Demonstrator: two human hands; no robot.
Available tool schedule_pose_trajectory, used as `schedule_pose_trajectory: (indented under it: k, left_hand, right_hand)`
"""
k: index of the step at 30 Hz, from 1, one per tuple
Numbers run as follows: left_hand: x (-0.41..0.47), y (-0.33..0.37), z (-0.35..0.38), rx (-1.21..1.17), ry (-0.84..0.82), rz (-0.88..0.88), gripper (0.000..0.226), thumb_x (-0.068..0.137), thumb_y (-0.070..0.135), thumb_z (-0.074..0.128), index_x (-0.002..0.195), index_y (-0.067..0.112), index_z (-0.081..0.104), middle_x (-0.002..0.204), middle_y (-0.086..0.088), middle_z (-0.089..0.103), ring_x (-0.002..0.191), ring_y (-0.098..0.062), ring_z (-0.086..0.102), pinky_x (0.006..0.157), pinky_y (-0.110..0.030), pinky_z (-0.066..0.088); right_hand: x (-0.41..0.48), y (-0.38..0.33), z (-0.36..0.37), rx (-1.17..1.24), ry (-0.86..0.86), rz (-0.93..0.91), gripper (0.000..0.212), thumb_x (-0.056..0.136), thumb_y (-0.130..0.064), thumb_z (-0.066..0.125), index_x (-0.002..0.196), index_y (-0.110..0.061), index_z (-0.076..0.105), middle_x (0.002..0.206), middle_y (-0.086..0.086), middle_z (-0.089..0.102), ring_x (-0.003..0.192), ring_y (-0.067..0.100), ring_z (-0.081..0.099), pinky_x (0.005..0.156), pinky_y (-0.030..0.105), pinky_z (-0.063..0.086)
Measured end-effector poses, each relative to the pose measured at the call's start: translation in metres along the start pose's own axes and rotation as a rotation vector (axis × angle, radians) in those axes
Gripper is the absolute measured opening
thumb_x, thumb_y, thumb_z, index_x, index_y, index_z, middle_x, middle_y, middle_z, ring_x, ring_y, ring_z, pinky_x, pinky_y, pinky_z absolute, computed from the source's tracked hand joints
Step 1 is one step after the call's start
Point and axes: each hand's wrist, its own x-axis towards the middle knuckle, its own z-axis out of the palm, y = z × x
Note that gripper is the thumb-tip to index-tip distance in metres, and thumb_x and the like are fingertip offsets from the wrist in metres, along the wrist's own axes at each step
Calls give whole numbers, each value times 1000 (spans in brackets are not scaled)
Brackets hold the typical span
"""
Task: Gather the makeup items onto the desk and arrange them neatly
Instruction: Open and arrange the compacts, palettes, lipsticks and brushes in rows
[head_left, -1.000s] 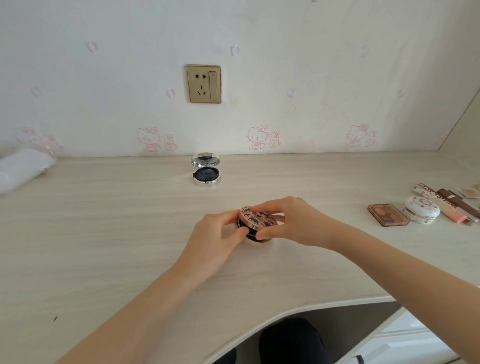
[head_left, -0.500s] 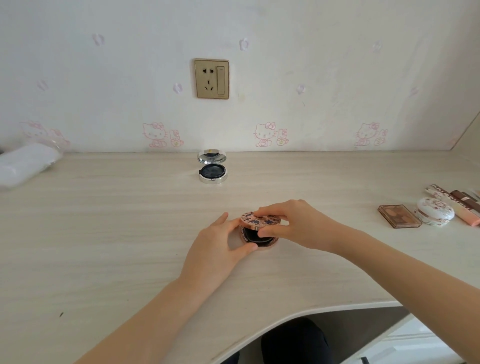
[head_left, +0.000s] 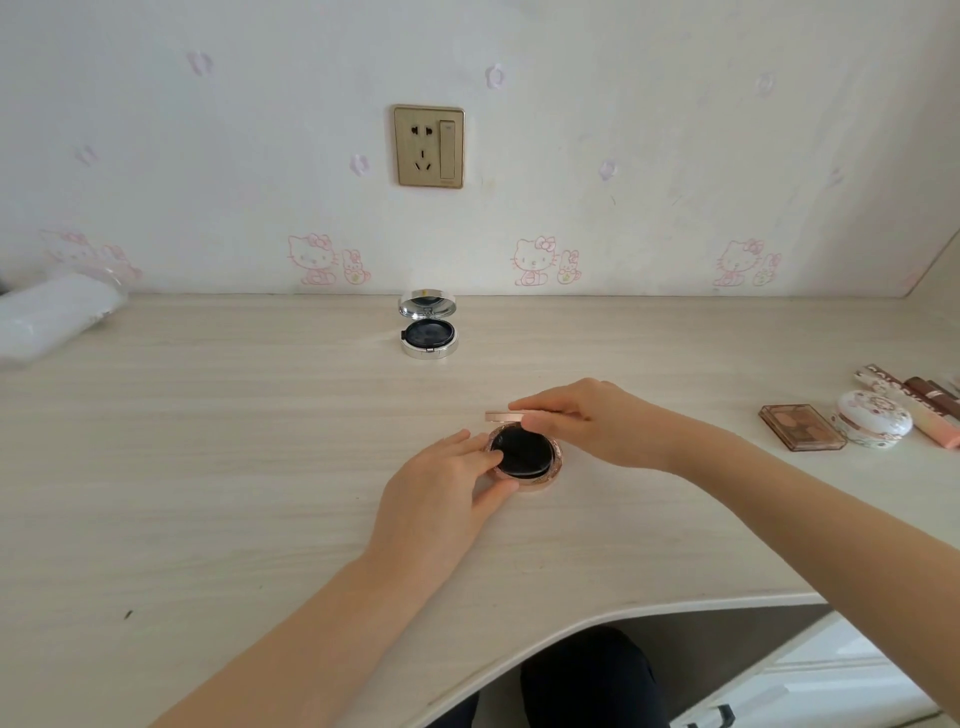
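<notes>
Head view: a person's two bare hands work at a rose-gold compact (head_left: 537, 480) on a pale wood-grain desk (head_left: 208, 467).
Rose-gold compact: stands open on the desk, with a black puff (head_left: 519, 454) filling its base.
Lid (head_left: 505, 416): held level, seen edge-on, just above the rose-gold compact's far rim; I cannot tell whether a hinge joins them.
Left hand (head_left: 441, 493): grips the rose-gold compact from its left side, thumb curled against the near rim, one fingertip on the puff.
Right hand (head_left: 597, 421): pinches the lid, fingers laid across its top, thumb underneath.
Silver compact (head_left: 429, 332): well behind the rose-gold compact and slightly left, open, mirror lid upright.
Eyeshadow palette (head_left: 800, 427): well to the right of the rose-gold compact, lying flat.
White round case (head_left: 874, 420): farther right still.
Cosmetic tubes (head_left: 914, 405): farthest right of the rose-gold compact, cut off by the frame edge.
Wall socket (head_left: 428, 146): on the wall, above and behind the rose-gold compact.
White plastic-wrapped pack (head_left: 52, 317): far to the left and behind.
</notes>
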Motion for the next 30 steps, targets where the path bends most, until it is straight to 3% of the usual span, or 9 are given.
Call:
schedule_pose_trajectory:
  k: [4, 10, 12, 14, 17, 20, 22, 25, 30]
  left_hand:
    - [0, 0, 0, 27, -12, 2, 37, 91, 48, 55, 126, 37, 60, 137, 23, 49, 133, 0, 38, 104, -20, 33]
    - [-1, 2, -1, 32, 11, -12, 39, 90, 48, 56, 125, 33, 62, 136, 18, 52, 127, -2, 45, 101, -20, 37]
    - [0, 2, -1, 31, 12, -17, 39, 90, 48, 56, 125, 32, 61, 136, 18, 52, 126, -2, 44, 100, -20, 36]
    - [0, 2, -1, 31, 14, -19, 39, 90, 49, 56, 125, 32, 61, 136, 17, 52, 125, -2, 45, 99, -19, 35]
    - [-1, 2, 0, 28, 38, -16, 39, 89, 48, 58, 123, 30, 64, 134, 16, 54, 123, -3, 48, 98, -18, 36]
    - [-1, 1, 0, 38, 51, -2, 39, 88, 48, 59, 122, 30, 64, 132, 14, 56, 122, -4, 49, 99, -19, 37]
    - [-1, 1, 1, 35, 55, 2, 38, 87, 47, 60, 121, 29, 66, 131, 12, 58, 121, -6, 51, 99, -20, 38]
    - [-1, 1, 2, 32, 73, 5, 35, 85, 43, 66, 114, 25, 70, 125, 9, 63, 114, -11, 58, 95, -26, 44]
    - [-1, 1, 3, 44, 124, 35, 31, 80, 36, 73, 108, 21, 73, 118, 5, 68, 105, -16, 64, 87, -29, 50]
  right_hand:
    - [8, -2, -8, -6, -50, 17, 37, 93, -55, 42, 112, -35, 67, 107, 2, 69, 103, 24, 61, 93, 40, 47]
    - [14, -4, -13, -31, -94, 35, 38, 97, -44, 42, 112, -19, 67, 111, 10, 66, 108, 29, 58, 98, 45, 44]
    - [15, -5, -14, -49, -120, 33, 39, 98, -41, 40, 109, -13, 65, 110, 13, 65, 102, 27, 60, 94, 39, 45]
    - [16, -7, -16, -46, -142, 34, 36, 99, -37, 40, 103, -13, 66, 96, 6, 65, 86, 17, 56, 81, 30, 45]
    - [17, -9, -18, -11, -135, 60, 33, 100, -37, 40, 91, -16, 65, 67, -17, 50, 60, -1, 42, 60, 11, 33]
    - [16, -7, -19, 29, -121, 102, 29, 100, -38, 40, 86, -24, 61, 52, -28, 48, 52, -8, 44, 54, 5, 34]
    - [14, -8, -18, 41, -122, 104, 30, 99, -41, 40, 96, -22, 64, 67, -29, 56, 65, -10, 50, 67, 9, 41]
    - [11, -9, -15, 49, -84, 98, 37, 99, -41, 39, 114, -17, 63, 106, -10, 64, 101, 10, 57, 94, 29, 46]
    - [-5, 0, 10, 54, 284, 150, 43, 100, -41, 35, 131, -17, 52, 128, -5, 58, 118, 15, 51, 91, 23, 35]
